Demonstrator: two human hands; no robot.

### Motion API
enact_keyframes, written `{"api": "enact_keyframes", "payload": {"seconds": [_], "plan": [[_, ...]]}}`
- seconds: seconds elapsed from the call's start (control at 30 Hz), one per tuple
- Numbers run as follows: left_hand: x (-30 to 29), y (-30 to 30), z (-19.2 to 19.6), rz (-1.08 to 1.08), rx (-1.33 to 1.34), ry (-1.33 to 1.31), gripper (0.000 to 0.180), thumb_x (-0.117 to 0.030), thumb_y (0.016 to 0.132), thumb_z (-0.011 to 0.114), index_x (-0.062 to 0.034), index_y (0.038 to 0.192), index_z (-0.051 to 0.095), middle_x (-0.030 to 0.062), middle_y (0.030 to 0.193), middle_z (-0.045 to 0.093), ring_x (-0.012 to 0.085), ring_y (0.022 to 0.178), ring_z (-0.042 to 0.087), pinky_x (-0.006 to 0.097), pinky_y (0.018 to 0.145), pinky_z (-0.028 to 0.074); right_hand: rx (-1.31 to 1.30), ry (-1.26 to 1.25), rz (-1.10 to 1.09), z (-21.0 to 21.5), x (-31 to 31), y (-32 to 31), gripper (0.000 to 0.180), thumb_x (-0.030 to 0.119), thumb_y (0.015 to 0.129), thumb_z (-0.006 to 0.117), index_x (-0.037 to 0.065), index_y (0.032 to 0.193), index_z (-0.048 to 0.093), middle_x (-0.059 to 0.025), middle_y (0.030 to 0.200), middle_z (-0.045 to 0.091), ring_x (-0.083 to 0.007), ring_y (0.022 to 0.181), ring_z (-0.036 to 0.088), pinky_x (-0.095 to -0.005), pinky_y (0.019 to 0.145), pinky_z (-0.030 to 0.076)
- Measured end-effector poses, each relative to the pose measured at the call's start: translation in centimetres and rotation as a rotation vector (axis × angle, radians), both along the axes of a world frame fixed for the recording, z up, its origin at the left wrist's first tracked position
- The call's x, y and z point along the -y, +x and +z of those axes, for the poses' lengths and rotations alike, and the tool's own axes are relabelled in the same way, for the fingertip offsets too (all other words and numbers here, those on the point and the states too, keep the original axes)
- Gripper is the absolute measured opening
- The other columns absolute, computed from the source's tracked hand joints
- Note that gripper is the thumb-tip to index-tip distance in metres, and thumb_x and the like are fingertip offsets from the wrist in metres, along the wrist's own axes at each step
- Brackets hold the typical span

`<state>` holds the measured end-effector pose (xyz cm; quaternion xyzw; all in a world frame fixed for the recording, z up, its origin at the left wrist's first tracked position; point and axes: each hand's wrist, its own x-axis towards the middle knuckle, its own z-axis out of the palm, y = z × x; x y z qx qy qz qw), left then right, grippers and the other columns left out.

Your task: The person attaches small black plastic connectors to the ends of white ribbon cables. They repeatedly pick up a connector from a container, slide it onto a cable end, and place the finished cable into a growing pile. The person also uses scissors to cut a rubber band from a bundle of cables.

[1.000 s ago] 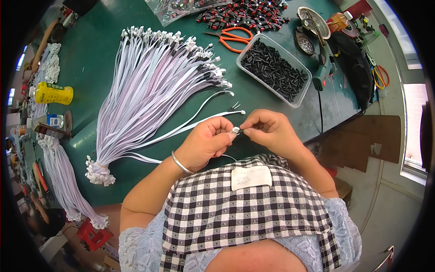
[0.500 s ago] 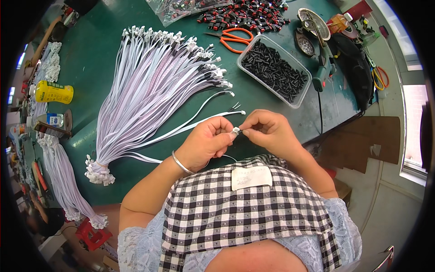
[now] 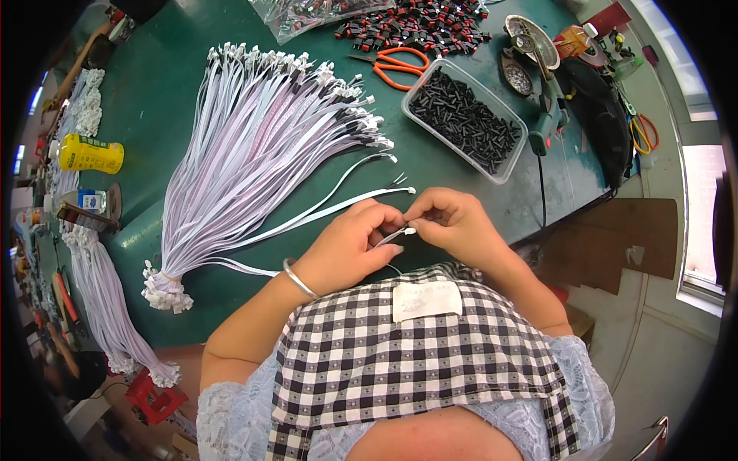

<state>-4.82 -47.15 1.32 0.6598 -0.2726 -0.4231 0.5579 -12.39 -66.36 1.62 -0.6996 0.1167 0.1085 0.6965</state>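
I am looking down at a green table [image 3: 461, 177] with my two hands meeting near the middle of the view, just above my checked apron [image 3: 415, 361].

My left hand [image 3: 346, 246] is curled nearly closed, thumb and fingertips pinched on a thin white cable [image 3: 307, 219] near its end. A silver bracelet [image 3: 298, 278] sits on that wrist. My right hand [image 3: 453, 223] is also curled tight, its fingertips pinching the small white plug [image 3: 409, 230] at the cable's tip. The two hands touch at the fingertips.

The cable runs away from my left hand toward 9 o'clock, into the tied end of a big fan of white cables [image 3: 261, 146]. That bundle spreads out from 9 o'clock up to 12 o'clock, its plug ends near the top.

At 1 o'clock from my hands stands a clear plastic tub of small black parts [image 3: 465, 119]. Orange-handled scissors [image 3: 396, 61] lie beyond it at 12 o'clock, next to a heap of red and black parts [image 3: 419, 23]. A yellow bottle [image 3: 88, 154] lies at the far edge at 10 o'clock. A second bundle of white cables [image 3: 108, 307] hangs at 8 o'clock.
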Motion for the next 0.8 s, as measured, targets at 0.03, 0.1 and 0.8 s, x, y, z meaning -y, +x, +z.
{"api": "enact_keyframes", "payload": {"seconds": [0.03,0.1,0.8], "plan": [[-0.2,0.4,0.1,-0.040,0.178,0.020,0.027,-0.005,0.086,0.063,-0.0009,0.111,0.054,0.0007,0.077,0.057,0.0056,0.060,0.054,0.018,0.055,0.044,-0.036,0.014,-0.005,0.1,0.2,0.0,0.006,0.001,0.081,0.063,-0.001,0.086,0.065,-0.0011,0.081,0.062,-0.0052,0.072,0.056,-0.0209,0.064,0.046],[-0.6,1.2,0.6,-0.125,0.243,0.112,0.038,0.000,0.083,0.065,-0.0001,0.119,0.052,0.0022,0.079,0.059,0.0048,0.062,0.057,0.018,0.055,0.045,-0.059,0.035,-0.006,0.1,0.2,-0.1,0.006,0.001,0.081,0.063,-0.001,0.086,0.065,-0.0009,0.081,0.061,-0.0052,0.073,0.056,-0.0210,0.065,0.046],[3.1,2.3,1.5,0.125,1.261,0.068,0.019,-0.005,0.069,0.071,-0.0093,0.083,0.058,0.0048,0.071,0.056,0.0240,0.066,0.055,0.034,0.057,0.046,0.492,-0.666,-0.073,2.9,5.1,1.6,0.020,-0.001,0.077,0.066,0.003,0.097,0.067,-0.0078,0.087,0.063,-0.0181,0.075,0.061,-0.0274,0.063,0.048]]}}
